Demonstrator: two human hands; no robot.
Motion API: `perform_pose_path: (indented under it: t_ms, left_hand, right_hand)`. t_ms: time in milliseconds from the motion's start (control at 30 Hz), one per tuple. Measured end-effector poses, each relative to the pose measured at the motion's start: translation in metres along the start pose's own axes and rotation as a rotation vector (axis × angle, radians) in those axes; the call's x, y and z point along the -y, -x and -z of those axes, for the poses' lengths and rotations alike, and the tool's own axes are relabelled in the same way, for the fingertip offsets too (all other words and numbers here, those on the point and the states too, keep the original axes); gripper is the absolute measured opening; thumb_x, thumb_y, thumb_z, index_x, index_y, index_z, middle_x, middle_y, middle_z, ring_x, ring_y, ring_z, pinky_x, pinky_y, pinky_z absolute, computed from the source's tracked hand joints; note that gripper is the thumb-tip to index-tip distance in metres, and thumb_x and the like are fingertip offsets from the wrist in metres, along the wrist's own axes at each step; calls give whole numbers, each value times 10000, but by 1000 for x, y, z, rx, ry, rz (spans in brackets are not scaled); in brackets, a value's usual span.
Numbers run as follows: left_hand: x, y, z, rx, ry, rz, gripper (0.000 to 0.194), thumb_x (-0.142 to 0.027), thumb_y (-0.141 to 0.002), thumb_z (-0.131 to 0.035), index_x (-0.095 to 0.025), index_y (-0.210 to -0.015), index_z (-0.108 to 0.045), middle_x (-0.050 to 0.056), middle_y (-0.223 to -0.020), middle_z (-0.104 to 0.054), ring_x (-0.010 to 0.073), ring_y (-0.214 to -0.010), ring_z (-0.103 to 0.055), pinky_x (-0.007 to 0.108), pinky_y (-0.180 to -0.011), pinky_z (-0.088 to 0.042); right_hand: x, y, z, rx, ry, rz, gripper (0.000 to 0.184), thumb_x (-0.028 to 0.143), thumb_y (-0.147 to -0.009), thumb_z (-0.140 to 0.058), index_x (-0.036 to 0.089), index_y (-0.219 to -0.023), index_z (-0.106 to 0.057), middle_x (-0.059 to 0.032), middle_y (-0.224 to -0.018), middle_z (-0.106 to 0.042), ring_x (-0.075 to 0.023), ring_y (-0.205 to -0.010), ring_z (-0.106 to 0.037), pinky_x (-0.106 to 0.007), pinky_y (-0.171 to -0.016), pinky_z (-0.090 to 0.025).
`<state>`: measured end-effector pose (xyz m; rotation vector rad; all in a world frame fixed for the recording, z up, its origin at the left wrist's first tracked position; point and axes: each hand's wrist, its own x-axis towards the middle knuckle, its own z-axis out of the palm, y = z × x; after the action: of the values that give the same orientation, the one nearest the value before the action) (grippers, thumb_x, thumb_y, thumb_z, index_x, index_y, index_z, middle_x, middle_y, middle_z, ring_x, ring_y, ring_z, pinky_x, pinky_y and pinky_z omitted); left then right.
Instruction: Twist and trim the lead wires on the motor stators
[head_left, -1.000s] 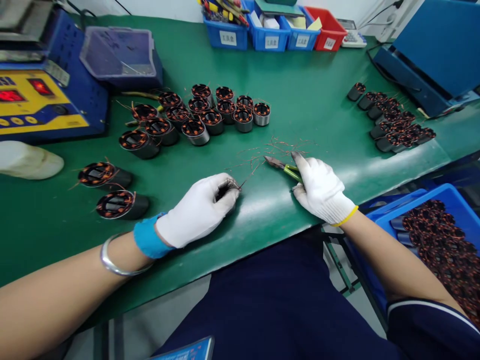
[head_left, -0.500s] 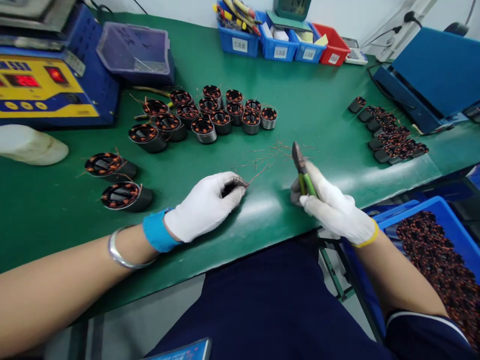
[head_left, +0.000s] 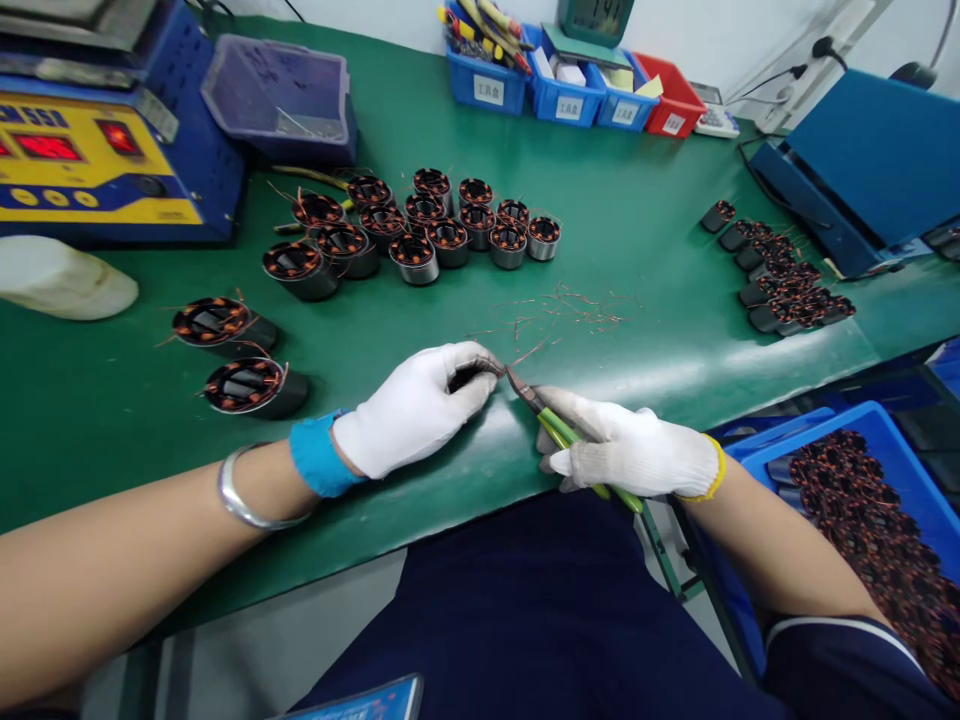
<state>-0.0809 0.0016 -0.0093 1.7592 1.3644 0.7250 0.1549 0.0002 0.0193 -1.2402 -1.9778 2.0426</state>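
My left hand, in a white glove with a blue cuff, has its thumb and fingertips pinched on a thin copper wire that points right. Whether anything else sits inside its curled palm is hidden. White-gloved with a yellow hem, my right hand is wrapped round green-handled cutting pliers. The pliers' jaw tips meet the wire right at the left fingertips. Loose copper wire clippings lie on the green table just beyond both hands.
Two wound motor stators stand left of my left hand. A group of several stators is farther back, another at right. A blue crate full of stators sits lower right. A yellow-blue electrical unit and labelled bins line the back.
The right hand lifted the pliers from near the table, turned them, and brought them left to the wire at my left fingertips. My left hand kept its pinch. The view shifted slightly.
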Motion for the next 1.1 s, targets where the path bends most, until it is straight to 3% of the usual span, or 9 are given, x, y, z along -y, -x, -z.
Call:
perform_pose_path:
  t_ms: [233,333,467,567,633,733,833,933,1100]
  left_hand:
    - [2,-2,-1,24,-8,-10,243,-345,-871,-494,-177,-940,-655,29,-851,-696,187,-784,-637,307,-764,-506]
    - [-4,0,4,17,-156,-1,313,-402,-842,-507,-163,-984,-651,66,-933,-695,225,-862,-651,348,-817,-512]
    - [-12,5,18,65,-634,-12,695,-605,-627,-683,-144,-1142,-607,130,-1045,-646,334,-890,-643,442,-774,-520]
    - [-12,5,23,190,-758,-37,519,-583,-680,-643,-183,-1011,-653,81,-911,-640,296,-748,-645,407,-665,-514]
    - [-9,3,20,181,-728,-73,455,-550,-722,-628,-194,-1003,-661,68,-919,-640,279,-760,-653,381,-674,-514]
    - [-4,3,12,122,-697,-209,493,-507,-776,-623,-197,-1160,-630,87,-1054,-640,257,-787,-663,356,-683,-510]
    - [0,7,5,109,-685,-407,439,-411,-859,-553,-181,-1231,-596,115,-1074,-652,227,-751,-660,325,-633,-488]
    - [1,12,4,75,-559,-546,407,-391,-899,-511,-169,-1230,-587,130,-1069,-670,222,-815,-666,306,-656,-491]
    - [-9,16,2,-96,-342,-252,378,-518,-775,-667,-184,-950,-658,47,-835,-674,180,-697,-621,278,-618,-461]
  right_hand:
    - [3,-5,-1,-18,77,3,606,319,-921,-489,247,-1490,-291,-23,-971,-569,-102,-649,-606,-274,-613,-568]
    - [8,1,0,-62,346,25,609,334,-930,-446,231,-1506,-276,-67,-1075,-607,-157,-769,-643,-325,-704,-572]
    - [4,11,1,-429,944,-9,629,311,-907,-441,169,-1501,-293,-157,-1283,-554,-303,-1069,-602,-441,-848,-521]
    - [-5,15,7,-639,1224,-171,567,335,-910,-433,159,-1448,-388,-181,-1163,-582,-347,-991,-607,-470,-751,-521]
    - [-10,15,10,-692,1290,-141,553,387,-898,-473,127,-1386,-464,-202,-1159,-577,-371,-1024,-584,-514,-809,-502]
    - [-10,8,3,-758,1109,120,731,489,-814,-599,89,-1402,-430,-227,-1322,-506,-391,-1184,-507,-558,-980,-432]
    - [-5,-7,-18,-688,582,257,912,486,-729,-698,178,-1489,-299,-153,-1328,-540,-299,-1087,-597,-473,-918,-517]
    - [-2,-27,-36,-521,94,240,737,395,-753,-691,235,-1418,-415,-80,-1182,-647,-226,-967,-661,-390,-851,-562]
    - [-9,-45,-38,-453,-408,246,647,319,-738,-684,161,-1333,-482,-103,-1264,-632,-236,-1136,-634,-371,-980,-524]
